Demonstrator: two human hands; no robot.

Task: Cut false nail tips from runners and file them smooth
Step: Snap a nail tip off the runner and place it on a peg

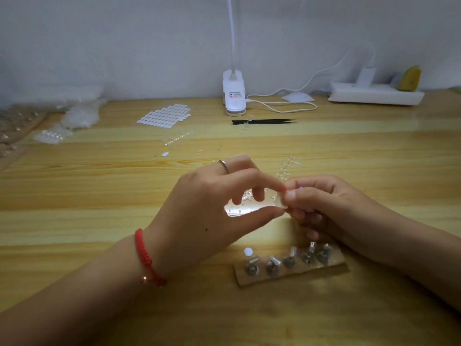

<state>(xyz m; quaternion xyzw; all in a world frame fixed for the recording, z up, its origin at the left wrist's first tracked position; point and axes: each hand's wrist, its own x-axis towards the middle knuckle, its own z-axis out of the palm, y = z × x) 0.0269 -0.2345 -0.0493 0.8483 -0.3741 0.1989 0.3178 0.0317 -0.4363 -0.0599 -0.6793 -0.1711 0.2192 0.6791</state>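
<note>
Both hands meet above the table's near edge: left hand pinches the clear runner, right hand grips its nail tip. Twist gently, steadily, to avoid cracking it.

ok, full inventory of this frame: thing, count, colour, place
table: one, light wood, fills the frame
clip lamp: one, white, far centre, cable trailing right
power strip: one, white, far right, charger plugged in
yellow object: one, on the strip's right end, unclear what
black tools: count unclear, in front of the lamp
sheet of white ovals: one, left of the lamp
clear nail runners: several, scattered mid-table
cardboard strip: one, brown, five metal-based holders, near centre
white dot: one, by the strip
clear nail tip: one, pinched between both hands
left hand: ring, red bracelet
right hand: bare
</note>
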